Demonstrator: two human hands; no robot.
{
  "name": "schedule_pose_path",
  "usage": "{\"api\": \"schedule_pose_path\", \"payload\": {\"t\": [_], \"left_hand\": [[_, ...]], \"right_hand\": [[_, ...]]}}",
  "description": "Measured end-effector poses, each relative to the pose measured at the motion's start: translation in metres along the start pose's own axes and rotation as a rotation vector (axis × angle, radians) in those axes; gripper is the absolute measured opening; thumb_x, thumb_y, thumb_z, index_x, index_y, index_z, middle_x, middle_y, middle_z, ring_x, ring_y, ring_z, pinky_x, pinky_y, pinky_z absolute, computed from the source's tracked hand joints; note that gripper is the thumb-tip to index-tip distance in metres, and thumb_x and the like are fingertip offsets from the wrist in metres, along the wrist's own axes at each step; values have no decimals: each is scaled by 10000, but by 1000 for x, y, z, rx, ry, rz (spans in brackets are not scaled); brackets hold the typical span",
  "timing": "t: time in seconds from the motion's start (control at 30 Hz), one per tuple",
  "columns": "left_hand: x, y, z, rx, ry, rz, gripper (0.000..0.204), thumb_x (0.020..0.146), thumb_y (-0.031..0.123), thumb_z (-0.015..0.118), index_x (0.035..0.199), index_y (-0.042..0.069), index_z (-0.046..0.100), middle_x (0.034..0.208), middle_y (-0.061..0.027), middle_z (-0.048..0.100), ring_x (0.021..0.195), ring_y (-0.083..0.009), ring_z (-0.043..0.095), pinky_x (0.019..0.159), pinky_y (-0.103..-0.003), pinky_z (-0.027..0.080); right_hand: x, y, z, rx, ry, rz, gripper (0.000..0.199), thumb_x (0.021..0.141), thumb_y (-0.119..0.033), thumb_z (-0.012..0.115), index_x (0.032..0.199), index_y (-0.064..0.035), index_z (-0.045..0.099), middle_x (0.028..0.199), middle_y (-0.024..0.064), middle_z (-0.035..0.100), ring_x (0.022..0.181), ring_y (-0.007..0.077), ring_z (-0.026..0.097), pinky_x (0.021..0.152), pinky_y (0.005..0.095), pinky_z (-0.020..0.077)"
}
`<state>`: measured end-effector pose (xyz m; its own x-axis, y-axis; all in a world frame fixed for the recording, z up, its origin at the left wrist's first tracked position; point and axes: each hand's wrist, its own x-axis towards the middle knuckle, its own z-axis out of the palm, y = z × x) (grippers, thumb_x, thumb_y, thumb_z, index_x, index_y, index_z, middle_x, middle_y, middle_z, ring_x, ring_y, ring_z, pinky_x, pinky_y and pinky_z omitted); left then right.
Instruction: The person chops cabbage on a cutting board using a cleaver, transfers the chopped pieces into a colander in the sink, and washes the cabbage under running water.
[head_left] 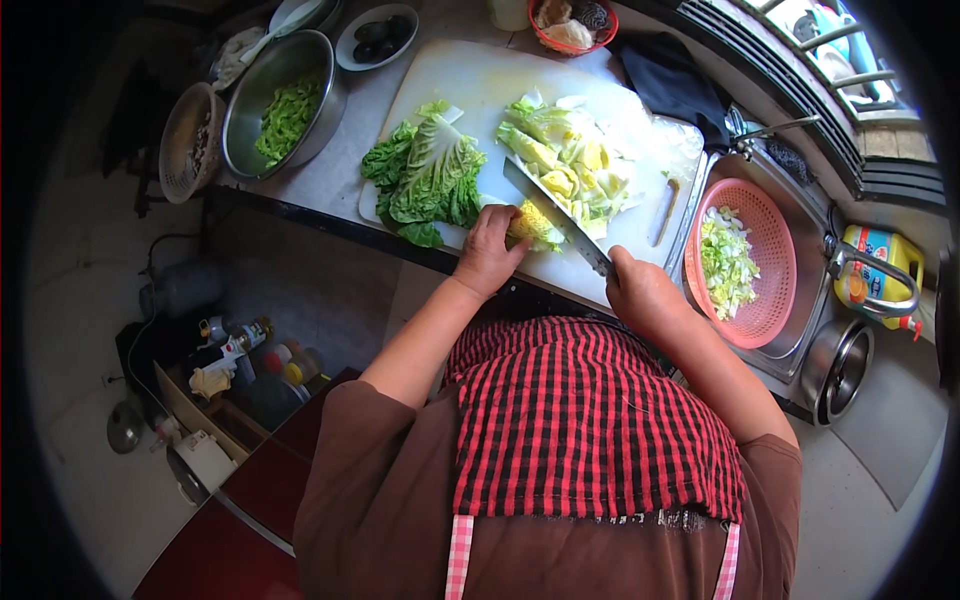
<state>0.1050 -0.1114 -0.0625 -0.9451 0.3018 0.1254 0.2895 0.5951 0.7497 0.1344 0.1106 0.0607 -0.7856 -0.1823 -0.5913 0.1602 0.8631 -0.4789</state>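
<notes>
My right hand is closed round the handle of a kitchen knife, whose long blade slants up and left across the white cutting board. Against the blade's left side lies a piece of yellow-green cabbage, pressed down by the curled fingers of my left hand. Cut cabbage is heaped just beyond the knife. Left of it rest large green cabbage leaves, close to my left hand. Part of the held piece is hidden behind my fingers and the blade.
Right of the board, a pink colander of chopped cabbage sits in the metal sink under a faucet. A steel bowl of green vegetable slices and a woven basket stand left. Behind are a plate and red basket.
</notes>
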Motion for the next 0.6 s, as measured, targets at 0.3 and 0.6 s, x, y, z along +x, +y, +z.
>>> {"api": "schedule_pose_path", "payload": {"t": [0.3,0.6], "left_hand": [[1,2,9,80,-33,-8,433,656,109,679,1038,40,485,941,-119,514,803,-296,537,740,-352,459],[-14,7,16,316,119,248,415,652,124,685,1021,78,501,973,-100,461,791,-284,522,735,-352,457]], "right_hand": [[32,8,38,46,-14,-5,142,812,-61,414,928,1,469,776,271,594,740,434,577,655,466,464],[54,4,54,100,70,-12,171,805,-71,422,946,-2,491,802,268,602,779,446,569,677,464,462]]}}
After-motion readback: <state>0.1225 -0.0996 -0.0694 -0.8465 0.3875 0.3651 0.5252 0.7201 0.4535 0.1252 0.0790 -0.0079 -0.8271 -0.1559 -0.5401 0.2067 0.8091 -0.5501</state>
